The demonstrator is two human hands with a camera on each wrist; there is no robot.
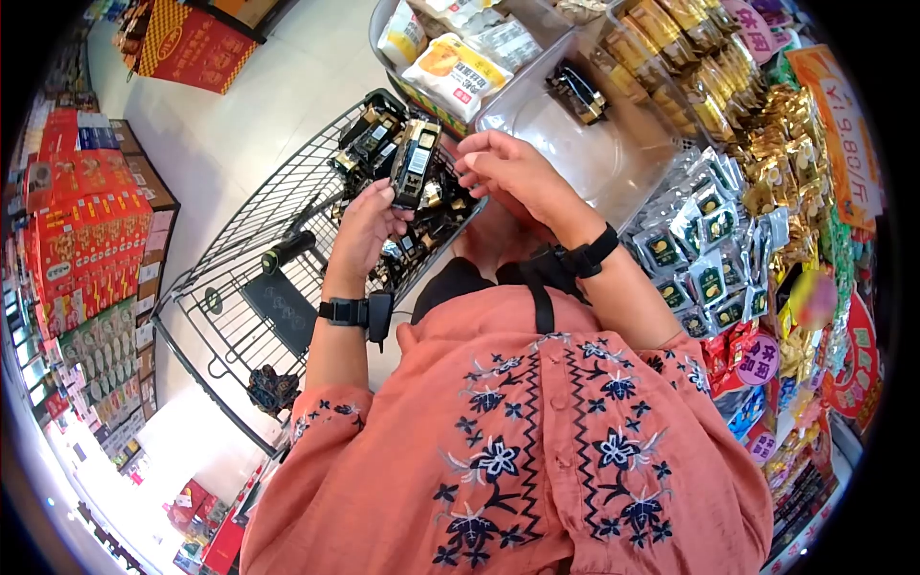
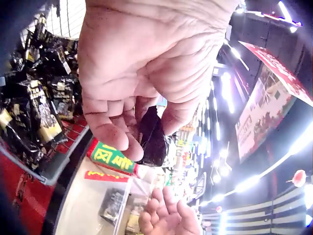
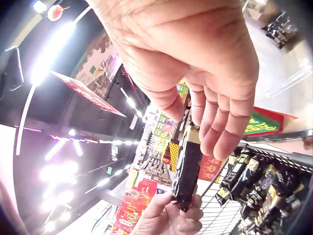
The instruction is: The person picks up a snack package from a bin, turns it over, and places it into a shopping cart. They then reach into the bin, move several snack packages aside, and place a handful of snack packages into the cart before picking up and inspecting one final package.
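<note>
Left hand (image 1: 362, 230) – firm pinch, thumb one side, fingers bent round the other, on the near end of a black-and-gold snack packet (image 1: 416, 165). Packet sits above the shopping cart (image 2: 46, 177), its pale barcode label up in the head view. Right hand (image 1: 525, 177) released: fingers loosely bent, thumb apart from them. It hovers just beside the packet, on its right; head view shows a narrow gap, so no contact.

Cart basket, dark wire mesh: heap of similar black-and-gold packets (image 1: 369, 139) at the end under the hands, lying at mixed angles, some half hidden by the left hand. Clear plastic bin (image 1: 546, 144) beyond the right hand: a small cluster of black packets (image 1: 577, 93) at its far side, bare bottom showing nearer the hand. Bin with a green-and-red band (image 2: 113, 159) next to it, filled with white-and-yellow packs (image 1: 460, 75). Gold-wrapped packets (image 1: 661, 43) in compartments farther right; silver-and-green packets (image 1: 709, 278) piled beside the right forearm.

Edges – cart rim runs close under both hands, clear bin's near wall just past the right fingers. Free air between the hands; pale tile floor (image 1: 240, 105) along the cart's left side.
</note>
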